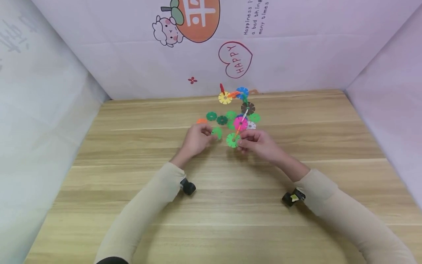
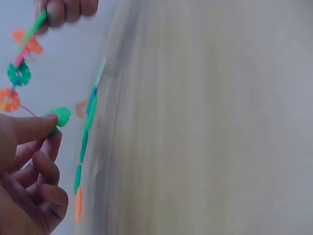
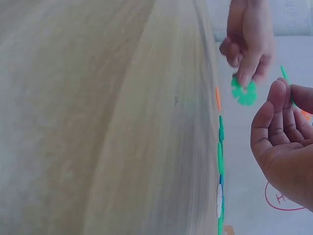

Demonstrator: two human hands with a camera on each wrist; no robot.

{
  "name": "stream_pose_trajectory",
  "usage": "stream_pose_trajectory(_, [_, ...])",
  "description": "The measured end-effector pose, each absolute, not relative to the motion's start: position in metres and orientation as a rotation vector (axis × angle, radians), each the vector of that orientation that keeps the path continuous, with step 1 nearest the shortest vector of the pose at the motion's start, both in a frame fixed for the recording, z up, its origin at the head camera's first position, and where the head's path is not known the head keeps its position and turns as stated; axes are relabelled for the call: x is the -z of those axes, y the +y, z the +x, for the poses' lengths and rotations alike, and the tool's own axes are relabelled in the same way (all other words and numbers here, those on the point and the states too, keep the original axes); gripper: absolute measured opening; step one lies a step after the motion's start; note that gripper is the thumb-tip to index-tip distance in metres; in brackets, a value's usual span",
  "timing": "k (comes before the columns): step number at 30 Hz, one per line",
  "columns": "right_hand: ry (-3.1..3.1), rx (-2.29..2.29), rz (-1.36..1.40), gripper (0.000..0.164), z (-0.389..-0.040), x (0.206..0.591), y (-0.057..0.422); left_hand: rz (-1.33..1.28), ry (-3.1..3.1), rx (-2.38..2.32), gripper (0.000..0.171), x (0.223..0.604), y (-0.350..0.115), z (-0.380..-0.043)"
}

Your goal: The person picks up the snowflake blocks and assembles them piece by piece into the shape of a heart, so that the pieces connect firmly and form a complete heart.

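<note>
My left hand (image 1: 197, 138) pinches a light green notched plastic disc (image 1: 217, 133) between thumb and forefinger; this disc (image 3: 244, 93) also shows in the right wrist view. To its right, my right hand (image 1: 262, 145) pinches the light green end disc (image 1: 233, 140) of a chain of interlocked discs. From there the chain runs up and away through an orange piece, a pink disc (image 1: 240, 124) and a brown disc (image 1: 248, 108). It then bends left past a blue disc (image 1: 242, 92) to a yellow disc (image 1: 225, 98) and a red one (image 1: 222, 88). A small gap separates the two held discs.
Loose discs lie flat on the wooden table (image 1: 211, 220) behind the hands: dark green (image 1: 211, 116), orange (image 1: 201, 121), white (image 1: 251, 125) and light green (image 1: 255, 117) among them. A printed white cloth (image 1: 132, 66) stands along the back edge, with white sheets at both sides.
</note>
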State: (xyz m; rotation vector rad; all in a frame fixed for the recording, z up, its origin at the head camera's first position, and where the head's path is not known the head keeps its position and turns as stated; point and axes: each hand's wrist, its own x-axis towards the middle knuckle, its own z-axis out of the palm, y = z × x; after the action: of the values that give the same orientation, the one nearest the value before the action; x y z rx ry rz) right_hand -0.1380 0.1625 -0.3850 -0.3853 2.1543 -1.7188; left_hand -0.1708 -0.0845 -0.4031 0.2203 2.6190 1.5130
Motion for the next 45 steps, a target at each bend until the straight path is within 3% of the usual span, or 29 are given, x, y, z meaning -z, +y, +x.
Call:
stream_pose_trajectory(13, [2.161,1.767,-0.432,0.014,-0.141,0.380,0.156,0.405,2.534,-1.818,0.014,0.395,-0.078,-0.103])
stream_pose_trajectory(36, [2.195,1.746,-0.481,0.012,-0.139,0.380,0.139,0.700,3.019,-1.387,0.012,0.396,-0.070,-0.100])
stream_pose_trajectory(45, [2.256,1.619,-0.561,0.022,-0.139,0.378,0.136,0.777,3.104,-1.367,0.015,0.395,-0.064,-0.099])
